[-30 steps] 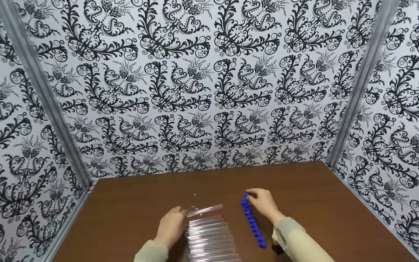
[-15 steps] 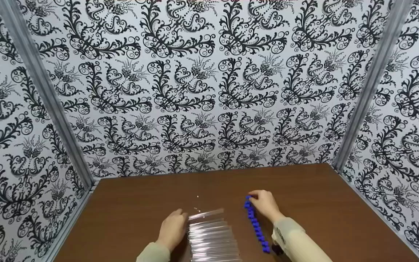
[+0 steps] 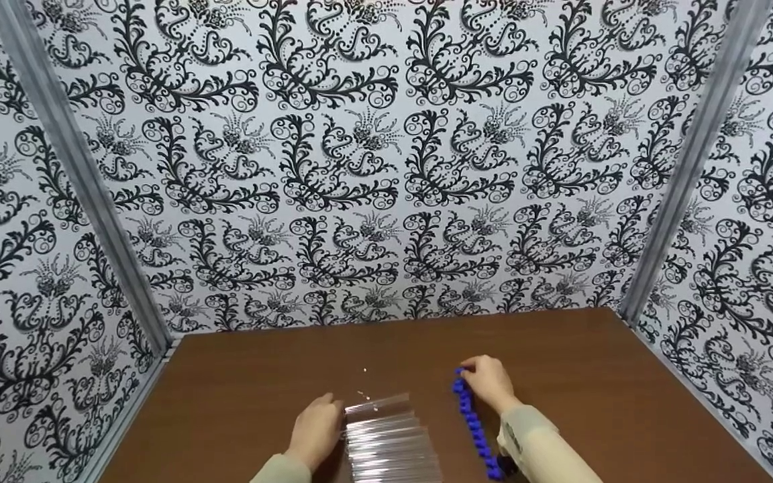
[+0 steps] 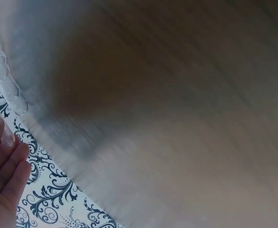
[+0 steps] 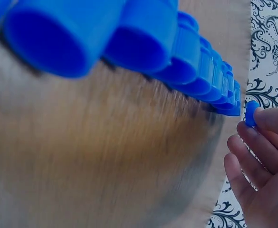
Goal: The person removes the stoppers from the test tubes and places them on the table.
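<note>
Several clear tubes [image 3: 393,446] lie side by side in a row on the brown table. At the far end of that row, my left hand [image 3: 317,428] pinches the left end of one clear tube [image 4: 8,139] between thumb and fingers. To the right runs a line of several blue ribbed caps [image 3: 475,429], their hollow ends showing large in the right wrist view. My right hand [image 3: 489,381] pinches a small blue cap [image 5: 251,113] by thumb and index finger at the line's far end. Its other fingers are loosely bent.
The brown table [image 3: 259,362] ends at the back against a wall [image 3: 333,168] with a black-and-white scroll pattern. Patterned side walls and grey corner posts [image 3: 78,174] enclose it. Small bright specks [image 3: 365,369] show on the table beyond the tubes.
The head view has shifted slightly, so hands, tubes and caps appear a little lower. Both hands keep their pinch at the far ends of the two rows.
</note>
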A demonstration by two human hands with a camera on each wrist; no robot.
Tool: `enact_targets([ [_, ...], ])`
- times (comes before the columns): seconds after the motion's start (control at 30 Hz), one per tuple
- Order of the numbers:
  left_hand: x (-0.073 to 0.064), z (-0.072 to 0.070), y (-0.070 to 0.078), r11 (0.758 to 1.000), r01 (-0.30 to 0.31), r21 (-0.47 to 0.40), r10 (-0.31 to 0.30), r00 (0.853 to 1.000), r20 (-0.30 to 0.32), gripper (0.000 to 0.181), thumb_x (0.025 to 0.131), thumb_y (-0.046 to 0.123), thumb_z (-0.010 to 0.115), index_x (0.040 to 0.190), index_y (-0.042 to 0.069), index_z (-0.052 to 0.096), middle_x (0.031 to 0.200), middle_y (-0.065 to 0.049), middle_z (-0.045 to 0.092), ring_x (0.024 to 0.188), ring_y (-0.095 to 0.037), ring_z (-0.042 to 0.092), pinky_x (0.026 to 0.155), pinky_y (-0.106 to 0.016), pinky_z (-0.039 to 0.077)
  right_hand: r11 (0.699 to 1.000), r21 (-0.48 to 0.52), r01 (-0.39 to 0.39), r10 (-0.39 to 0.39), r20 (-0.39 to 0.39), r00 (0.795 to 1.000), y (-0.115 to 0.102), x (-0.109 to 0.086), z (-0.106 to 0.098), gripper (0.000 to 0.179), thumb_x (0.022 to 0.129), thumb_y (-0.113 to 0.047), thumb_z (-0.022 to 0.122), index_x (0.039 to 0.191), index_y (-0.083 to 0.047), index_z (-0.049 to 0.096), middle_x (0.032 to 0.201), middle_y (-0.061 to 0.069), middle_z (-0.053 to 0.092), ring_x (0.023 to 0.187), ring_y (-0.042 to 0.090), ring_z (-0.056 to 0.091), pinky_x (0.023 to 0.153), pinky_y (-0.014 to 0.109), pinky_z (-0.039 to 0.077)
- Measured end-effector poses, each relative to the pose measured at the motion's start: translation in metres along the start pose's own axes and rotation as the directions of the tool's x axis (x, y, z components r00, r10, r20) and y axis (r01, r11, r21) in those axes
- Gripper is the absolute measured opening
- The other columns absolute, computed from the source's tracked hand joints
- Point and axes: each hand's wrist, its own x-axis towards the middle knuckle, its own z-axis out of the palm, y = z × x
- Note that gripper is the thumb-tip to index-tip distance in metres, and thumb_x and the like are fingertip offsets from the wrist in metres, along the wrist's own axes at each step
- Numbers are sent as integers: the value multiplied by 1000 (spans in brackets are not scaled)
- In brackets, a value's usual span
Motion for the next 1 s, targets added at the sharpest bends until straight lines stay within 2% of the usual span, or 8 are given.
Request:
enact_targets([
  [0.2,-4,-1,0,1000,0,6,0,1000,1,4,78,6,70,79,5,67,95,-18,67,89,-33,66,76,-42,54,1000,-20,5,-5,2,1000,0,2,4,18,83,-10,70,99,-5,76,98,10,72,95,32,67,83,49,51],
  [0.5,-3,-3,1,999,-24,27,24,1000,-4,6,76,5,72,77,4,66,86,-13,65,81,-30,65,69,-42,54,1000,-1,10,-10,29,1000,-1,1,5,18,86,-6,67,103,-3,74,102,12,71,99,33,65,84,49,50],
  [0.7,-5,0,2,999,-15,38,14,1000,28,6,74,3,71,78,3,66,92,-16,67,86,-32,66,72,-43,54,1000,-29,-5,6,44,999,2,-1,4,18,86,-5,66,101,-4,75,102,12,71,100,34,65,84,50,50],
  [0.9,-5,1,0,999,-10,40,9,999,35,8,72,4,71,73,6,64,88,-14,66,79,-31,65,68,-42,54,999,-36,10,-8,68,998,1,-1,4,19,87,-4,62,102,-3,74,103,13,71,101,34,64,85,50,49],
  [1.0,-5,2,-1,1000,3,31,-5,998,61,6,73,3,70,74,5,64,88,-14,65,79,-31,64,68,-43,53,999,-33,18,-15,85,996,0,-1,4,19,88,-4,61,102,-2,74,103,13,71,101,35,64,85,51,49],
])
